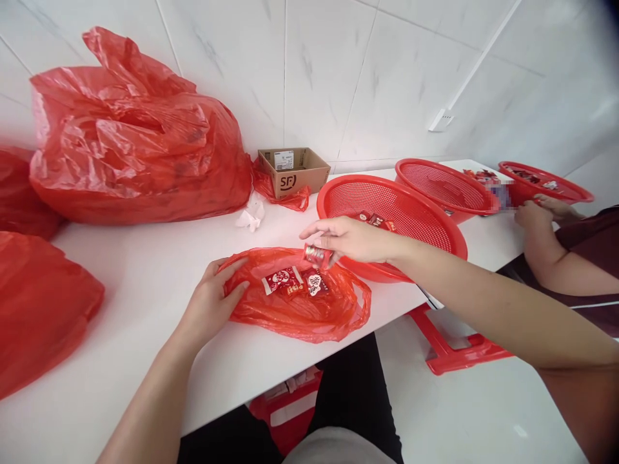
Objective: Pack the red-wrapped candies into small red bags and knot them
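My right hand [345, 237] is closed on a small red snack packet [316, 256] above the mouth of a red plastic bag [309, 319]. The bag lies open on the white table. My left hand [211, 299] holds its left edge, with thumb and forefinger apart on the film. In the bag lie several wrapped snacks, among them a red-and-white packet [282, 280] and a dark packet with a white label [316, 283]. Just beyond my right wrist stands a red plastic basket [425, 222], with a few packets [376, 220] in it.
A large, full red bag [140, 142] stands against the wall, another red bag [43, 309] at left. A cardboard box [302, 171] and crumpled tissue [251, 212] are behind. At right are more baskets [445, 183], a co-worker's hands [536, 212] and a red stool [449, 354].
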`<state>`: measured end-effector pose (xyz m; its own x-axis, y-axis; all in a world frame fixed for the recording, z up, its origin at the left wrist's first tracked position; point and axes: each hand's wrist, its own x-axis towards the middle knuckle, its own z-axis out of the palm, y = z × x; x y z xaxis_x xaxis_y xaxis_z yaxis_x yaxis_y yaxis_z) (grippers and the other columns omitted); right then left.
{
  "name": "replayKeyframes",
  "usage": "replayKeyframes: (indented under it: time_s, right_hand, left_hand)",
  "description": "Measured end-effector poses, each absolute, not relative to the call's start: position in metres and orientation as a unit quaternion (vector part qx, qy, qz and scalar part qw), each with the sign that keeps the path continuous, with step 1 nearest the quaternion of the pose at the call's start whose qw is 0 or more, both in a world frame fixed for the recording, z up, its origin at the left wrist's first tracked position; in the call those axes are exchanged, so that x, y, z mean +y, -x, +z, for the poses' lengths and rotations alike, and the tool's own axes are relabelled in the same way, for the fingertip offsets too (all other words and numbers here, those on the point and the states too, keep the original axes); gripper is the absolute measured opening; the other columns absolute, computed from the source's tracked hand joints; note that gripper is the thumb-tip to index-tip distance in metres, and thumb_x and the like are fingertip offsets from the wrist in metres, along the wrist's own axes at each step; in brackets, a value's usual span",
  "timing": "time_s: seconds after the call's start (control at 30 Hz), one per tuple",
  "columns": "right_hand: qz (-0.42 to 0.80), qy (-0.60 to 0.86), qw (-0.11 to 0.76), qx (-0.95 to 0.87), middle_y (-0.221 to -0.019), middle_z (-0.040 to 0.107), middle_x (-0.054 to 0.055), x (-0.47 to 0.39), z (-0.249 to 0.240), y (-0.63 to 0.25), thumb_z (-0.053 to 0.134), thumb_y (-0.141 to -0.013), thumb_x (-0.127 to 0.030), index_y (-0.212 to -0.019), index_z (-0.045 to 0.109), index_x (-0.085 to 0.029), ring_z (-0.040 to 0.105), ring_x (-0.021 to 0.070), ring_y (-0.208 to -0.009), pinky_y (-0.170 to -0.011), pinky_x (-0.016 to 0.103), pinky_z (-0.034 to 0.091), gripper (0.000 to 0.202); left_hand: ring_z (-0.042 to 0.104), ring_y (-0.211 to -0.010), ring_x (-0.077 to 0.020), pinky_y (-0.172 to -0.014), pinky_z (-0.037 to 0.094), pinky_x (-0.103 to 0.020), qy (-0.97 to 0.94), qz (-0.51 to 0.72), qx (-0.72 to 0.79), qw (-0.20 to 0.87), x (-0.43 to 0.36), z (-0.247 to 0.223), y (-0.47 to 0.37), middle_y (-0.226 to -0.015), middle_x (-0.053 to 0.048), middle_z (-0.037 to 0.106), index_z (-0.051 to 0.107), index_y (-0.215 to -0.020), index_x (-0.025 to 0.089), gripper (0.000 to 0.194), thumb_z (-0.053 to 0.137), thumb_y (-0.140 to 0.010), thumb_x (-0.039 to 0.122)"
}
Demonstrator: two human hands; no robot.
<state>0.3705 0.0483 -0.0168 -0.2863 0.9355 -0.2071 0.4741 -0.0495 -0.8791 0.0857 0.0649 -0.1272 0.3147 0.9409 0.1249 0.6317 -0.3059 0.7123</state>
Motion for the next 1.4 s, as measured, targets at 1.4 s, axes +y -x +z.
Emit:
replayKeyframes:
  time_s: [1.4]
  right_hand:
    - [0.582, 0.46, 0.193, -0.642, -0.103, 0.074, 0.004, 0.038, 0.002, -0.362, 0.055, -0.092, -0.019, -0.108, 0.071, -0.02, 0.073, 0.0129, -0.08, -0.073, 0.025, 0.061, 0.022]
  left_hand:
    - [0.051, -0.125, -0.0292, -0.11, 0.038, -0.047, -0.766, 0.278, 0.509, 0.277, 0.066, -0.129, -0.085, -0.135, -0.011, 0.049, 0.055, -0.136, 0.022, 0.054, 0.05, -0.088, 0.046]
